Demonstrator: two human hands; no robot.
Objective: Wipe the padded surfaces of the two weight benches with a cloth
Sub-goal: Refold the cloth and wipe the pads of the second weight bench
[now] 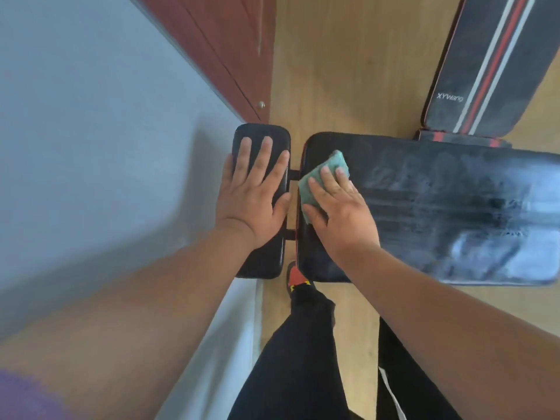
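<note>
Your right hand (339,207) lay flat on the green cloth (321,174), fingers (328,177) straight and slightly spread, pressing it onto the near-left end of the long black pad (439,213). Your left hand (254,192) rested open on the small black pad (260,204), fingers splayed, bracing rather than holding anything.

The cloth sat right at the pad's rounded left edge, partly overhanging the gap (293,204) between the two pads. A stroke further left could have dragged it off the surface and into that gap, where the metal links showed; with only flat pressure and no pinch on it, the cloth could also have slid out from under your palm or bunched up. Leaning hard on the small pad might have tipped or shifted that bench, I judged, since it stood close against the grey wall (106,147).

Open room lay to the right: the long pad ran on well clear, streaked and still dull across its middle and far end. The second bench (485,71), with red and white stripes, stood beyond it, apparently unwiped. Your shoe (295,275) was tucked just beside the pad's near corner, so stepping room there looked tight.
</note>
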